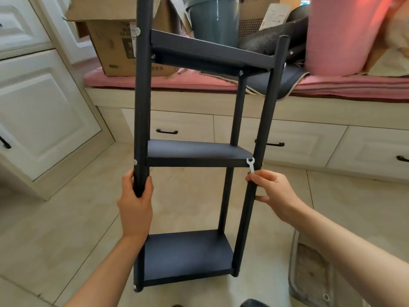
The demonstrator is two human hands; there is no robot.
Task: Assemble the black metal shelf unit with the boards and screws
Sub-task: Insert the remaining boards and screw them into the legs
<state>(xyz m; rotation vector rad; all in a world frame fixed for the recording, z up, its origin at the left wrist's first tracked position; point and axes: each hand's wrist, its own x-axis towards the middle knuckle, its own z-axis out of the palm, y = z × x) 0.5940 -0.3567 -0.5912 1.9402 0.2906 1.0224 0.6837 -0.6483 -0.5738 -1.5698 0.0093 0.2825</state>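
The black metal shelf unit (192,151) stands upright on the tiled floor in front of me, with three dark boards fixed between its posts. My left hand (136,200) grips the front left post just below the middle board (194,152). My right hand (273,191) pinches a small white wrench (250,165), whose jaw sits at the right front corner of the middle board, against the front right post (259,156). Silver screw heads show on the left post and under the top board (208,55). The bottom board (188,255) lies near the floor.
A window bench with a pink cushion (221,83) runs behind the shelf, carrying a cardboard box (110,41), a grey bucket (215,21) and a pink bin (340,34). White cabinet doors (42,111) stand to the left. A mat (309,273) lies at the lower right.
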